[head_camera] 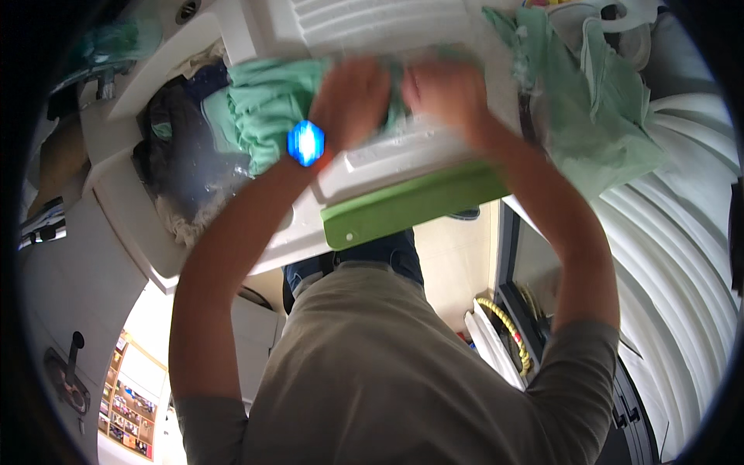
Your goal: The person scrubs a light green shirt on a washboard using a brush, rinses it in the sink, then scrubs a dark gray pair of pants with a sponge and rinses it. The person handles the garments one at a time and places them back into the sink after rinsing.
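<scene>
My left hand [356, 99] and my right hand [450, 90] are close together over the white laundry sink's washboard side, both blurred. Between and under them runs a wet, mint-green garment [273, 96], and both hands appear closed on it. Bunched folds of it spread left from my left hand and hang into the basin. A lit watch [306, 143] sits on my left wrist. Dark wet clothes [180, 145] lie in the basin to the left, with a cream fabric edge [183, 226] at its front. My hands partly hide the stretch of cloth between them.
A ribbed washboard [383, 23] rises behind my hands. A green splash guard [415, 203] lines the sink's front edge before my waist. Another pale-green garment [604, 128] drapes at the right, beside white pleated material [668, 244]. The basin's white rim [131, 215] borders the left.
</scene>
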Motion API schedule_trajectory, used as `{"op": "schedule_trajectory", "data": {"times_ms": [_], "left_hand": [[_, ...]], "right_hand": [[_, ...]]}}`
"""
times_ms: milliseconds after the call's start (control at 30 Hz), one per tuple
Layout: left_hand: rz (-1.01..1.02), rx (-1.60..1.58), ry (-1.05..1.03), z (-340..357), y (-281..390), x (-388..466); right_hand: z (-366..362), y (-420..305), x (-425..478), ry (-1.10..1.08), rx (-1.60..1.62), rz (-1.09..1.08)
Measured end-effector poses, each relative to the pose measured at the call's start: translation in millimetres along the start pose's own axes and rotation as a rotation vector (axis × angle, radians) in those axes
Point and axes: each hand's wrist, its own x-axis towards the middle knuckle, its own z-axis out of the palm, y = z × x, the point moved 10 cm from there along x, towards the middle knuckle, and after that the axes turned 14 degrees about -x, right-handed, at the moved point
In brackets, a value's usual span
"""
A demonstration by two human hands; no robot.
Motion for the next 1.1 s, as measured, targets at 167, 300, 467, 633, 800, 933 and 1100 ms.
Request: {"op": "schedule_trajectory", "data": {"times_ms": [167,300,467,633,800,933,1100], "left_hand": [[-0.007,0.023,0.123,-11,-7,32],[0.064,0.152,0.413,-39,-16,65],[0.113,-0.131,0.150,-6,38,-24],[-0.102,0.075,0.397,-34,-15,59],[0.017,-0.016,0.419,-63,3,4],[-0.114,0.036,0.297,-88,-16,-57],[-0.065,-0.078,0.297,-108,-4,-87]], "right_hand": [[-3,33,42,0.112,0.031,0.060],[-2,40,62,0.105,-0.060,0.199],[-23,-1,-28,0.002,0.160,-0.190],[-10,41,59,0.251,-0.098,0.115],[-19,63,40,0.425,0.041,0.291],[-32,100,16,0.428,0.143,0.412],[-99,167,-17,0.460,0.414,0.560]]}}
